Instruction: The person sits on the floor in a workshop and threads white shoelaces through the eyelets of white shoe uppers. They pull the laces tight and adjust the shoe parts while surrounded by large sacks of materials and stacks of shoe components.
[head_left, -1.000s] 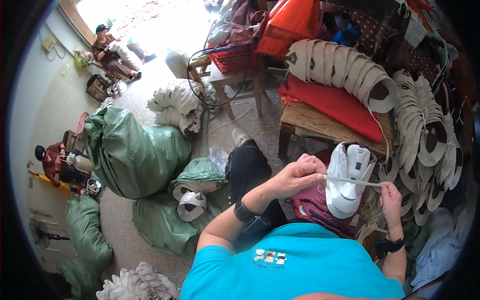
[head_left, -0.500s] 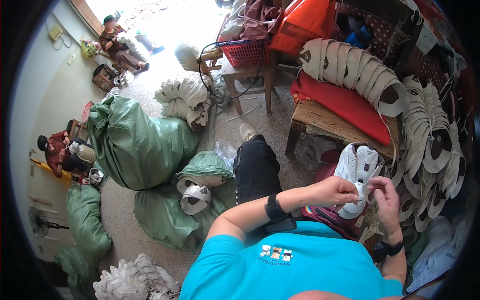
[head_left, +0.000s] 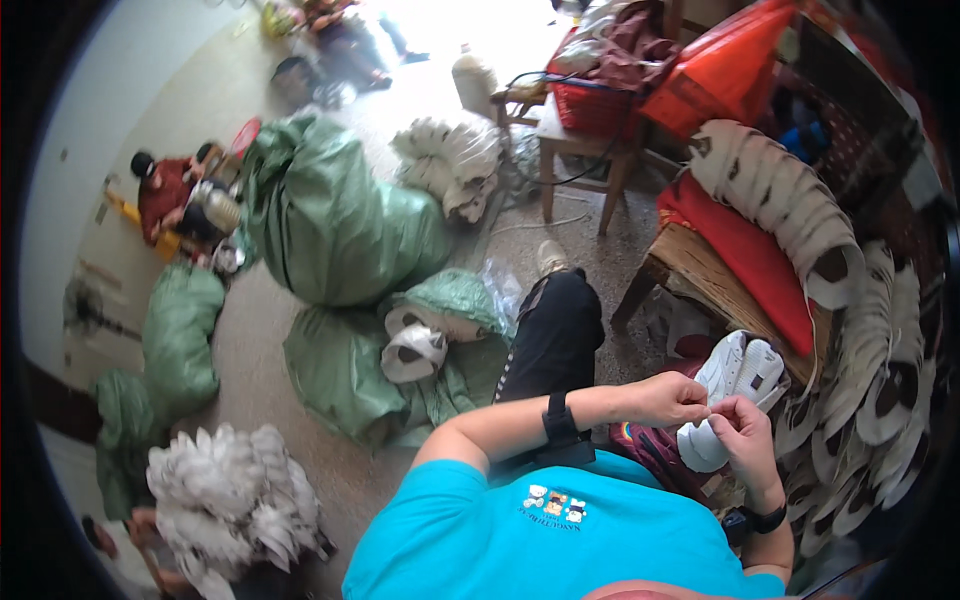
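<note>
A white shoe upper (head_left: 738, 368) with dark patches lies in front of me, close to my knees. My left hand (head_left: 672, 399) is over its near part, thumb and fingers pinched together. My right hand (head_left: 744, 436) is closed in a pinch too, its fingertips almost meeting those of the left. Whatever lies between the fingertips is too small to make out. The white toe part (head_left: 702, 447) shows below the hands. A dark red cloth with a coloured pattern (head_left: 640, 442) is beneath the shoe upper.
A wooden bench (head_left: 700, 270) bears a red cloth (head_left: 745, 255) and a row of nested cream shoe uppers (head_left: 775, 190). More uppers (head_left: 885, 350) hang at the right. Green sacks (head_left: 335, 225) stand at the left, near a white heap (head_left: 235, 500). Other people (head_left: 165, 195) sit farther off.
The view has swung, shifting the room rightward. My hands have come together; the right hand's fingers, loosely spread before, are now pinched beside the left's.
</note>
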